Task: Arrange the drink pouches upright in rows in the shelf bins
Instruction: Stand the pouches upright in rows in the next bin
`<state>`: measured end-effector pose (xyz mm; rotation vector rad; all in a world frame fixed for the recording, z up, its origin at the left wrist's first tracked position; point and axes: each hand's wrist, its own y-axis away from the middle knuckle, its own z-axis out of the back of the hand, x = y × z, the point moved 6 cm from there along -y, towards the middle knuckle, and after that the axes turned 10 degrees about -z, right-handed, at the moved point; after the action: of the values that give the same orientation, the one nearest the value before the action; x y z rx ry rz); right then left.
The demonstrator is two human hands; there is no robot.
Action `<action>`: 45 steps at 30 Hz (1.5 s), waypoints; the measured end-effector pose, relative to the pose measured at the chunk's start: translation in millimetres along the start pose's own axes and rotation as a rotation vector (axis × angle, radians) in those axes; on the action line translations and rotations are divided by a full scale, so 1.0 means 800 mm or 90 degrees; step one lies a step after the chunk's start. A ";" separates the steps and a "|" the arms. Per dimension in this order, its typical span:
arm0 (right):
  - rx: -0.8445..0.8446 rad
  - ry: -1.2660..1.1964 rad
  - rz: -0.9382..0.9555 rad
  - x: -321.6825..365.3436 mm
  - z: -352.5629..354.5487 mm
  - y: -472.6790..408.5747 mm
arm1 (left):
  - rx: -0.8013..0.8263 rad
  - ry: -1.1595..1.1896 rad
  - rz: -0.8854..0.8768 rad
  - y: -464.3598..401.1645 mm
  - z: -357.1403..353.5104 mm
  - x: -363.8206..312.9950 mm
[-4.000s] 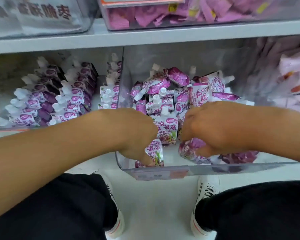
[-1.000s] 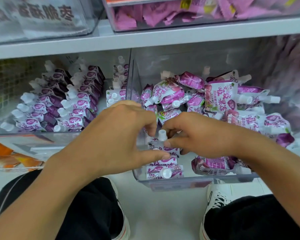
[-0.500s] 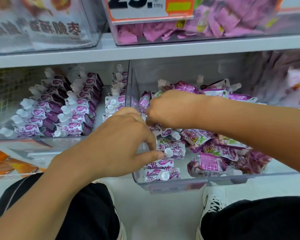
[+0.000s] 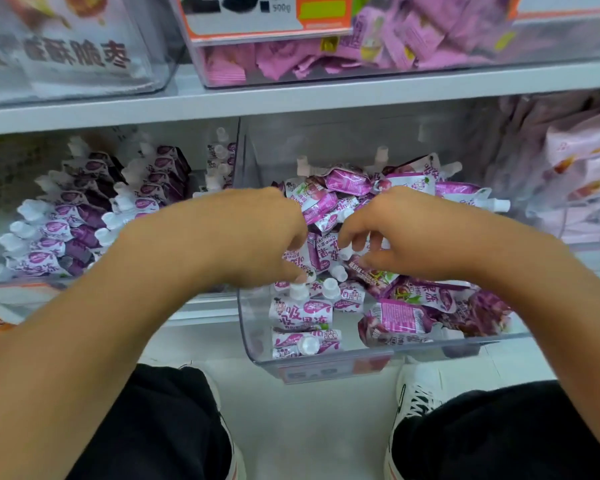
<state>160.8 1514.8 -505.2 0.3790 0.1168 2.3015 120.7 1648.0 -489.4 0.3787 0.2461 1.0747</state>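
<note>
Reaching into the clear bin [image 4: 253, 327] pulled forward on the lower shelf, both hands work over a jumble of purple-and-white drink pouches [image 4: 409, 306]. The left hand [image 4: 257, 240] curls down at the bin's left side, its fingertips pinched at the white cap of a pouch in the short front row [image 4: 300, 311], probably to steady that row so it stays standing. The right hand [image 4: 406, 233] hovers with fingers loosely spread and nothing gripped, just above the heap in the middle, likely choosing the next pouch to stand up. Only the left front column looks ordered; the remainder lies tumbled toward the back and right. The neighbouring bin [image 4: 94, 209] to the left already holds neat rows.
</note>
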 end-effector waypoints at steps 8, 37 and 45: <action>0.201 -0.175 0.032 0.020 -0.039 0.009 | 0.155 -0.103 -0.024 -0.033 -0.015 0.006; 0.111 -0.264 0.000 -0.017 -0.014 0.030 | -0.039 -0.051 -0.164 -0.046 -0.005 -0.001; -0.008 -0.314 -0.044 -0.039 0.011 0.022 | 0.013 0.083 -0.128 -0.014 -0.030 -0.021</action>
<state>171.1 1479.9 -500.5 0.9058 -0.1289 2.0746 113.3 1632.6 -515.4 0.2961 0.4034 0.9009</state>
